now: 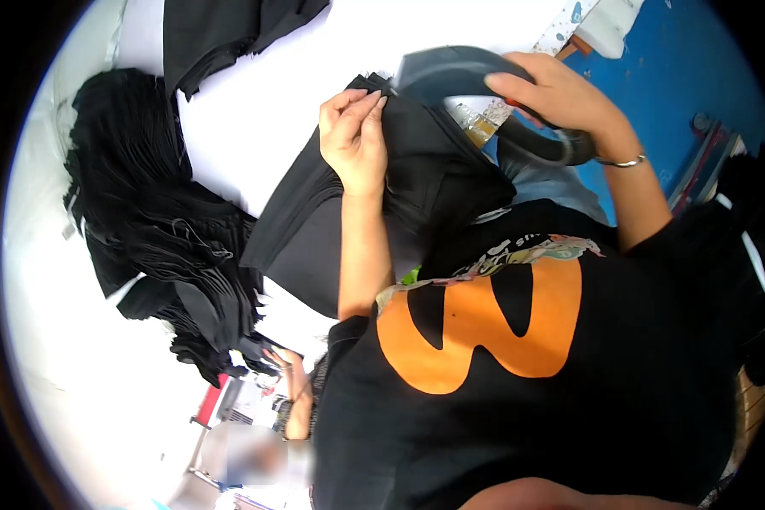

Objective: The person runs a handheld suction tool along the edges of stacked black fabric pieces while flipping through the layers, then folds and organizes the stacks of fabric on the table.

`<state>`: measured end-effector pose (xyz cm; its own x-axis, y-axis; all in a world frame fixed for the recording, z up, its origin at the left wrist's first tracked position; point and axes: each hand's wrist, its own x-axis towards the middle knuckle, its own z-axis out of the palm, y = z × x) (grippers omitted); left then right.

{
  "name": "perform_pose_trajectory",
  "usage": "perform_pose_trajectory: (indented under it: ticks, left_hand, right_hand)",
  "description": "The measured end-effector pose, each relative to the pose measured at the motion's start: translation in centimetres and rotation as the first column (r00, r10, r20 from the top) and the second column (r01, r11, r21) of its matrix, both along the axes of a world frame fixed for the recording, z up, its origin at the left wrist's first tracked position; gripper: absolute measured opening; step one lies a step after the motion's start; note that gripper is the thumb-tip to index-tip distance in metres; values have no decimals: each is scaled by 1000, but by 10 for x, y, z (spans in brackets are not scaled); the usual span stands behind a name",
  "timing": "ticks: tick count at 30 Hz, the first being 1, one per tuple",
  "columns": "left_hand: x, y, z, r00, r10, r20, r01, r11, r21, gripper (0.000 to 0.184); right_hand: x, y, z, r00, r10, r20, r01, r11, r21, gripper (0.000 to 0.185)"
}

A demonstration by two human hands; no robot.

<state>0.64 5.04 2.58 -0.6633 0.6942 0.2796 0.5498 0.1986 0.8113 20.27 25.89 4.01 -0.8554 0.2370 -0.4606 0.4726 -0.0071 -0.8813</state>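
Observation:
My left hand (354,140) pinches the top corner of a stack of black fabric pieces (438,170), thumb and fingertips pressed together on its edge. My right hand (561,93) is closed around a dark tool that looks like a pair of large scissors (565,151), with a black loop handle and a bit of red by the fingers. Motion smears its front part, which reaches left close to my left fingertips. Whether the blades are apart I cannot tell. The fabric lies between my body and the white table (229,136).
A long heap of layered black fabric (144,187) lies along the left. More black cloth (221,38) sits at the far edge. Another person's arm (297,395) shows at lower left. Blue floor (654,76) lies to the right, with a dark rail-like object (705,161) on it.

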Motion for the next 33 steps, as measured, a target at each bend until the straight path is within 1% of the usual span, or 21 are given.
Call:
perform_pose_trajectory:
  ticks: [4,5,6,8,9,10,12,13,14,15,16,18,19,21,22,23,24,26,27,30,33]
  left_hand:
    - [-7,1,1,999,-41,6,42,998,-52,12]
    - [-6,1,6,999,-32,-22,30,996,-79,10]
    - [-7,-3,19,999,-37,-26,35,996,-85,10]
    - [-10,-20,51,984,-168,53,172,981,-91,7]
    - [-16,-39,64,860,-229,456,277,960,-40,5]
    - [-27,-50,79,661,-348,665,519,852,-69,6]
    - [-22,-47,81,583,32,812,428,838,-340,16]
    - [-15,-36,65,901,-67,429,253,885,-391,20]
    - [-6,-18,43,991,-109,-74,77,936,-344,25]
    - [0,-8,28,994,-32,-101,0,955,-296,31]
    - [-6,-4,6,910,-162,-382,68,966,-248,30]
    - [1,-4,-15,978,-2,-209,-19,995,-100,24]
    - [4,-5,-15,977,-14,-213,-8,994,-105,24]
    - [9,-11,-11,1000,15,4,-15,999,-44,16]
    - [9,-13,-9,1000,15,2,-15,999,-52,16]
    - [9,-13,-8,1000,23,15,-21,995,-93,15]
    - [12,-12,-9,999,30,33,-26,991,-129,14]
    - [15,-11,-13,1000,11,23,-8,993,-121,13]
    - [16,-11,-15,998,28,54,-24,996,-90,13]
    - [13,-12,-13,997,32,64,-28,998,-55,14]
    - [17,-7,-10,998,44,46,-43,999,-33,14]
  right_hand:
    - [-9,-12,-3,996,-22,-87,27,998,59,49]
    - [-14,-17,-4,981,-115,-155,124,991,49,50]
    - [-15,-18,-1,978,-163,-131,171,984,50,51]
    - [-8,-13,11,976,-215,-30,216,976,36,51]
    - [7,-4,4,984,-169,-60,171,984,42,51]
    - [16,0,16,983,-180,-46,182,983,29,50]
    - [37,3,8,978,-195,-68,194,981,-31,58]
    - [36,4,4,993,-108,-54,106,993,-44,58]
    - [33,4,2,999,-23,-47,20,998,-57,58]
    - [18,-6,6,999,24,29,-24,1000,5,48]
    - [1,-16,7,999,43,-10,-42,994,99,48]
    - [-14,-19,-3,997,-53,-60,57,996,75,48]
    - [-11,-17,0,989,-117,-91,123,990,68,48]
    - [12,-6,1,993,-106,-49,108,994,28,49]
    - [23,0,-2,996,-71,-51,70,997,-6,49]
    - [29,-6,-3,994,-92,-61,91,996,-20,48]
    - [26,-6,-5,1000,-10,-22,10,1000,-5,48]
    - [2,-22,-4,1000,-11,-8,12,987,163,50]
    - [-8,-25,-8,995,-77,-69,79,996,32,50]
    - [-7,-19,0,997,-71,-22,73,993,93,46]
    - [22,-6,-1,999,16,-50,-12,997,76,43]
